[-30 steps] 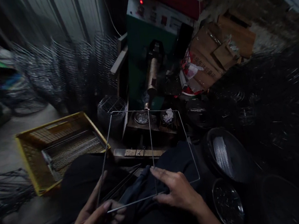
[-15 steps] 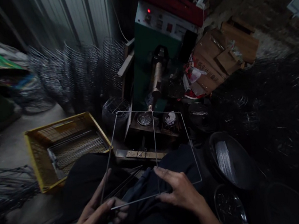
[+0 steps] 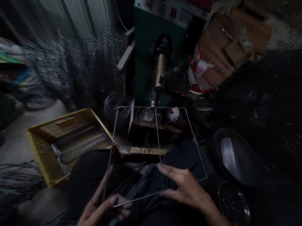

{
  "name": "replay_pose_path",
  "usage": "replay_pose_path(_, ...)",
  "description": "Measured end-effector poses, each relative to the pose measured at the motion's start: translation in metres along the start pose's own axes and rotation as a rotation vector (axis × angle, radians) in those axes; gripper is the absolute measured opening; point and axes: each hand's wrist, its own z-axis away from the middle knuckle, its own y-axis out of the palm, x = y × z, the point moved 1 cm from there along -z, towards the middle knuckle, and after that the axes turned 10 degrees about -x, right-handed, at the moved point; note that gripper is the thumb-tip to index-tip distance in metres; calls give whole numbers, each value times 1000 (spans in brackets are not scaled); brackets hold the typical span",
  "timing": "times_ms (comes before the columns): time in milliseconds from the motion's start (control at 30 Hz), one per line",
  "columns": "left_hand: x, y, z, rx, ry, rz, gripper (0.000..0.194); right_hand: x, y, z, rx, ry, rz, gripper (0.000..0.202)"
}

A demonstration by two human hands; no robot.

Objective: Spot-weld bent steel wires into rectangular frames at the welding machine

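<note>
A thin rectangular wire frame (image 3: 158, 138) with one wire across its middle is held over my lap. My left hand (image 3: 103, 204) grips its near left corner between thumb and fingers. My right hand (image 3: 184, 184) pinches the frame where the middle wire meets the near side. The far edge of the frame lies in view at the foot of a welding machine (image 3: 159, 74) with a copper-coloured arm, apparently against its lower electrode; blur and dim light hide whether they touch. A round dish of small metal bits (image 3: 147, 115) sits just beyond that edge.
A yellow plastic crate (image 3: 38, 153) holding straight wires stands at the left. To the right are a black tub (image 3: 246, 163) with a bundle of wires and a bowl of small metal pieces (image 3: 233, 206). Stacked wire baskets (image 3: 75, 67) and a cardboard box (image 3: 215, 52) lie farther back.
The view has shifted slightly, so the machine appears higher and nearby things sit a little to the right. Both hands keep the same hold on the wire frame.
</note>
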Motion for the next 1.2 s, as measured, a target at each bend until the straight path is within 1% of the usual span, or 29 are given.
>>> replay_pose_path(100, 2, 1, -1, -6, -19, 32, 110, -1, 1, 0, -3, 0, -5, 85)
replay_pose_path(267, 6, 0, -5, 28, 12, 25, 110, -10, 11, 3, -33, -8, 3, 84)
replay_pose_path(333, 4, 0, -13, 60, 28, 24, 110, -15, 14, 0, -56, -10, 10, 83)
replay_pose_path(400, -2, 2, -27, 104, 67, 31, 110, -21, 13, -11, -85, -32, 21, 80)
replay_pose_path(467, -13, 6, -50, 147, 114, 23, 108, -27, 7, -32, -122, -51, 50, 82)
replay_pose_path(533, -28, 13, -79, 189, 157, 10, 107, -32, -3, -61, -158, -41, 120, 84)
replay_pose_path(633, -56, 28, -127, 242, 221, 3, 105, -39, -25, -111, -227, 3, 262, 84)
replay_pose_path(700, -75, 38, -156, 273, 272, 14, 102, -44, -42, -143, -247, 13, 335, 83)
replay_pose_path(767, -92, 47, -180, 287, 297, 32, 98, -51, -57, -169, -251, 8, 376, 80)
replay_pose_path(833, -106, 54, -200, 288, 297, 51, 95, -60, -70, -192, -250, -12, 373, 76)
replay_pose_path(900, -118, 59, -216, 285, 297, 61, 94, -71, -79, -210, -255, -44, 332, 74)
replay_pose_path(1000, -130, 65, -231, 273, 317, 54, 97, -87, -85, -232, -267, -67, 261, 72)
replay_pose_path(1100, -136, 68, -241, 254, 333, 47, 100, -97, -85, -246, -305, -108, 233, 68)
replay_pose_path(1200, -138, 68, -246, 255, 335, 50, 99, -101, -83, -252, -358, -168, 230, 64)
